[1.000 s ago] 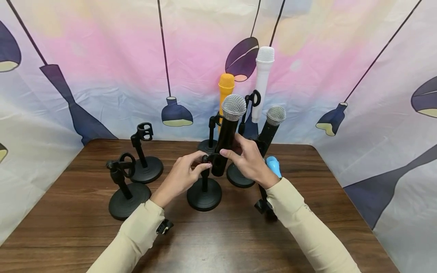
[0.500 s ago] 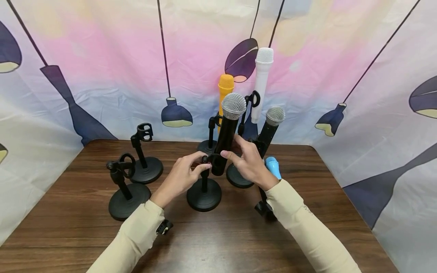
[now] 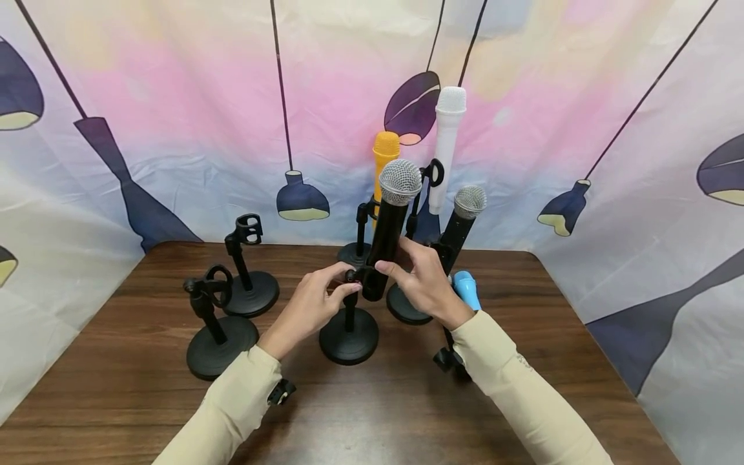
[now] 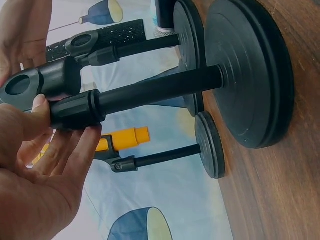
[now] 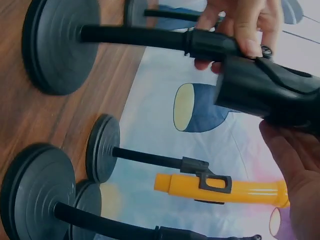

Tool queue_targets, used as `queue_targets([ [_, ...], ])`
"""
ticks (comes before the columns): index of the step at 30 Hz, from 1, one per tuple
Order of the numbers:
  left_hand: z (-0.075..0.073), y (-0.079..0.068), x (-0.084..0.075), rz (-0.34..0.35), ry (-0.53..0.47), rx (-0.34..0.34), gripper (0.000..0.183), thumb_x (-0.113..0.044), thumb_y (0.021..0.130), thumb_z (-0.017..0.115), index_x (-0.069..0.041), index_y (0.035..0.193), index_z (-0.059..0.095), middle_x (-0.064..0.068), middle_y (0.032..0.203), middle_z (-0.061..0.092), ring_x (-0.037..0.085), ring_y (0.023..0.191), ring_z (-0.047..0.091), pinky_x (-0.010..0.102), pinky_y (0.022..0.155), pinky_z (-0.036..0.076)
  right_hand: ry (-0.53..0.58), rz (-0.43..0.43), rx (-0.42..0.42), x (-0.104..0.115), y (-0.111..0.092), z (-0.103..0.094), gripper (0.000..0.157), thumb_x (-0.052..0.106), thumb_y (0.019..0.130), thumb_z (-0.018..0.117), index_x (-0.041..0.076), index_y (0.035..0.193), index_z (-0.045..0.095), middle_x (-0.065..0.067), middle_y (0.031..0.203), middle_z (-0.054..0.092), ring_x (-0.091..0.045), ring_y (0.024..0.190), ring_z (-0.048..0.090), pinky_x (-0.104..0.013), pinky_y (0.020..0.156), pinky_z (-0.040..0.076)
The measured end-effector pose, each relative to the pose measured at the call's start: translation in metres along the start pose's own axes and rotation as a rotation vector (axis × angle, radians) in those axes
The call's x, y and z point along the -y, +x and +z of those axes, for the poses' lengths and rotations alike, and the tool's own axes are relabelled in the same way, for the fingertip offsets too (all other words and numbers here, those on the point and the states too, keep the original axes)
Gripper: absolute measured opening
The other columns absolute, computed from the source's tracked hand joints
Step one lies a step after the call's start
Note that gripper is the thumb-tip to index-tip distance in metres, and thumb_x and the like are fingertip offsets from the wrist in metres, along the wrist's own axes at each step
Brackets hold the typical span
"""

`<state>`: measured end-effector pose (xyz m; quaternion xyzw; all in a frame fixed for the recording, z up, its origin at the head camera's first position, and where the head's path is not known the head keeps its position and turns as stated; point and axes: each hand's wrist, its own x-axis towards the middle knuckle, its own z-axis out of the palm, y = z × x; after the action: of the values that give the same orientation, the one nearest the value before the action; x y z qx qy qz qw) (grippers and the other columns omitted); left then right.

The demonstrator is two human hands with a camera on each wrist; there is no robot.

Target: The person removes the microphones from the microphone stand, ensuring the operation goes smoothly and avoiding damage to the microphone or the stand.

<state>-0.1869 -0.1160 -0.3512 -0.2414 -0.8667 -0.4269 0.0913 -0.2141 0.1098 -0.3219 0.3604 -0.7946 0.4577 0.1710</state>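
In the head view my right hand (image 3: 427, 281) holds a black microphone (image 3: 388, 226) with a silver mesh head, leaning slightly right. Its lower body is in the clip of a black desktop microphone stand (image 3: 349, 339), at the middle of the table. My left hand (image 3: 308, 310) pinches the top of that stand, just under the clip. The left wrist view shows the thumb and fingers about the stand's collar (image 4: 77, 111). From the right wrist, the microphone's blunt lower end (image 5: 240, 85) sticks out past the clip, and my right hand (image 5: 300, 175) lies along its body.
Two microphone stands with bare clips (image 3: 247, 230) stand at the left. Behind my hands, stands bear a yellow microphone (image 3: 386, 152), a white microphone (image 3: 447, 148) and another black microphone (image 3: 462, 219). A blue microphone (image 3: 467, 290) is partly hidden by my right arm.
The table and stands sit slightly lower in the head view. Both hands keep their holds, and the black microphone's head has risen only a little relative to the stand.
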Motion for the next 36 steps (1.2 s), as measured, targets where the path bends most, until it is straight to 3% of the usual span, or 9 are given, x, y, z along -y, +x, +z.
queue_targets([
  [2,0.001,0.000,0.000,-0.002,-0.004,0.003,0.019,-0.022,0.102,0.063,-0.013,0.119,0.067,0.003,0.084,0.067,0.012,0.055,0.048,0.032,0.059,0.044,-0.003,0.004,-0.002,-0.001,-0.002,0.000,0.031,0.011,0.097,0.070,-0.001,0.125,0.062,-0.013,0.104,0.071,-0.020,0.086,0.071,-0.035,0.075,0.057],
  [9,0.002,0.000,-0.001,0.000,-0.008,-0.005,0.017,-0.022,0.102,0.064,-0.014,0.116,0.068,0.002,0.088,0.069,0.014,0.063,0.054,0.033,0.061,0.047,0.171,0.093,0.104,-0.002,-0.004,-0.002,0.054,0.009,0.099,0.068,0.000,0.146,0.044,-0.017,0.128,0.061,-0.027,0.116,0.064,-0.037,0.094,0.054],
  [15,0.001,0.001,-0.001,-0.005,-0.008,0.000,0.016,-0.023,0.102,0.064,-0.014,0.115,0.068,0.002,0.085,0.068,0.014,0.060,0.052,0.032,0.060,0.045,0.011,0.019,0.004,-0.002,-0.001,0.000,0.033,0.010,0.096,0.071,-0.001,0.126,0.061,-0.011,0.101,0.071,-0.017,0.083,0.068,-0.034,0.071,0.055],
  [17,0.001,0.000,-0.001,-0.012,-0.007,0.003,0.017,-0.023,0.102,0.064,-0.014,0.115,0.068,0.002,0.085,0.067,0.014,0.059,0.051,0.032,0.060,0.045,0.007,0.000,-0.003,-0.003,-0.002,0.001,0.032,0.010,0.097,0.070,-0.001,0.126,0.061,-0.011,0.099,0.071,-0.017,0.081,0.068,-0.034,0.071,0.055],
  [21,0.002,-0.002,-0.001,-0.022,-0.012,0.009,0.018,-0.023,0.102,0.063,-0.015,0.118,0.068,0.001,0.088,0.068,0.014,0.060,0.051,0.033,0.060,0.045,0.108,0.016,0.032,-0.004,-0.006,0.002,0.043,0.009,0.099,0.068,-0.002,0.137,0.052,-0.015,0.113,0.068,-0.022,0.099,0.069,-0.038,0.085,0.056],
  [25,0.002,-0.002,0.000,-0.021,-0.018,0.014,0.018,-0.023,0.102,0.063,-0.015,0.118,0.068,0.001,0.090,0.070,0.014,0.061,0.053,0.033,0.060,0.046,0.217,0.056,0.055,-0.006,-0.010,0.005,0.052,0.007,0.099,0.067,-0.002,0.145,0.044,-0.018,0.129,0.060,-0.028,0.119,0.063,-0.044,0.099,0.050],
  [32,0.000,0.002,0.000,-0.004,-0.009,0.009,0.016,-0.023,0.102,0.063,-0.015,0.115,0.068,0.001,0.086,0.067,0.015,0.061,0.052,0.033,0.061,0.045,0.045,-0.014,-0.076,-0.004,-0.006,0.010,0.039,0.003,0.096,0.069,-0.006,0.132,0.056,-0.018,0.114,0.069,-0.027,0.101,0.071,-0.039,0.085,0.056],
  [36,0.000,0.001,0.001,-0.001,-0.011,0.007,0.015,-0.022,0.102,0.064,-0.015,0.114,0.068,0.001,0.085,0.067,0.015,0.061,0.051,0.034,0.060,0.045,0.024,-0.018,-0.076,-0.003,-0.005,0.011,0.042,0.005,0.098,0.068,-0.007,0.135,0.053,-0.020,0.114,0.068,-0.028,0.101,0.070,-0.041,0.085,0.056],
])
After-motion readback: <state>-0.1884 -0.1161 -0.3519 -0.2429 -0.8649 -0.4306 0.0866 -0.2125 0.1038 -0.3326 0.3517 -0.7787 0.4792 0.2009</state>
